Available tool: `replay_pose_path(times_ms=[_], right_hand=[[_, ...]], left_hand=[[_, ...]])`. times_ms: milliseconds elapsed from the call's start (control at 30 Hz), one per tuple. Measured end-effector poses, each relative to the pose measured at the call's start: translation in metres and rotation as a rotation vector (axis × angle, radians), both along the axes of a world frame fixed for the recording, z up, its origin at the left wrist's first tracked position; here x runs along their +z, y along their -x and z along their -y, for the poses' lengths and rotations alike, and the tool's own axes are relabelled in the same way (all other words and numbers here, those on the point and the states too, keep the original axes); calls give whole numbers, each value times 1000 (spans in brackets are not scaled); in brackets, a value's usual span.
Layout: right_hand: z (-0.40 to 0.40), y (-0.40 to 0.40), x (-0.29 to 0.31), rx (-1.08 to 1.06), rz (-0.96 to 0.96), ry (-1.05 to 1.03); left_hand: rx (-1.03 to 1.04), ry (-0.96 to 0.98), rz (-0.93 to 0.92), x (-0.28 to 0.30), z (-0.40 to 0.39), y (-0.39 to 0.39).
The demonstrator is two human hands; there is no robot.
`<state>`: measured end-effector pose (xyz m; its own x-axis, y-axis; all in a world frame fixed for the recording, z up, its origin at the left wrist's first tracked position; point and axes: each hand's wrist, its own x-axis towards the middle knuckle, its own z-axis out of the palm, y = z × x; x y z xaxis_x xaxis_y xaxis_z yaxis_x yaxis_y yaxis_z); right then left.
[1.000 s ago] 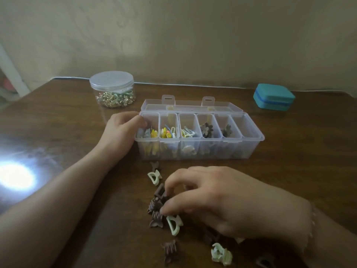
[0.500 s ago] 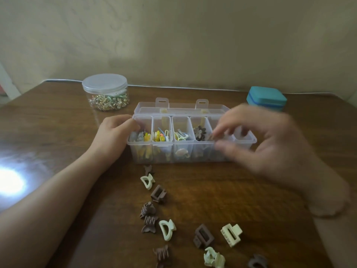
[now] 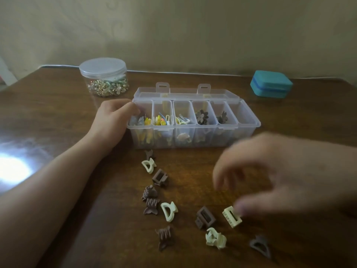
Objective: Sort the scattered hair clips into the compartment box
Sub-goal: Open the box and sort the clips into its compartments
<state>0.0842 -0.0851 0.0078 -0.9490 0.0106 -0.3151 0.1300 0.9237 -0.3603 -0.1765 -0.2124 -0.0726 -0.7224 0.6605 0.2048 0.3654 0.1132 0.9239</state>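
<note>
A clear compartment box [image 3: 249, 123] stands open mid-table, its lid [image 3: 185, 92] folded back. Coloured clips fill its left compartments, brown flower clips [image 3: 201, 117] lie in two further right, and the rightmost holds nothing. My left hand [image 3: 112, 122] rests against the box's left end. Blurred with motion, my right hand [image 3: 274, 171] hovers over the table with fingers apart and nothing in it, its thumb tip by a cream rectangular clip [image 3: 231, 219]. Several brown and cream claw clips lie scattered in front of the box, among them a brown rectangular clip [image 3: 204, 219] and a cream crescent clip [image 3: 169, 211].
A round clear jar [image 3: 104, 77] of small gold and green pieces stands at the back left. A teal case [image 3: 270, 84] sits at the back right. A white cable runs along the table's far edge by the wall. Bright glare marks the table's left side.
My right hand rose from the clip pile to the box's right compartments, then came back down to the table beside the cream rectangular clip. My left hand stayed on the box.
</note>
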Motion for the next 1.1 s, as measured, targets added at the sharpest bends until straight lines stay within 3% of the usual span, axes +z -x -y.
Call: replay_pose_path(times_ms=[67,200,333,500,567,667,833,1000,1100], right_hand=[[9,1,-6,38,273,11],[13,7,-23,92,142,-94],[-1,5,-11,17,40,-34],[-38,8,-9,-369,-800,-56],[-49,12,-18,-516,-867,-168],[-56,12,-26,-545,-682,-284],[-32,2,-4,-337,-738,-253],[10,11,-7,175,-92,11],[23,18,-16,275,82,1]], left_hand=[[-2,-1,6,0,0,1],[6,-3,7,0,-1,1],[-7,-1,17,0,-2,2],[18,-11,-7,-3,-4,5],[33,-21,-25,-4,-4,5],[35,-23,-26,-4,-3,3],[28,6,-5,-2,-1,2],[36,-3,-9,2,-2,-5],[42,-13,-9,3,-2,-7]])
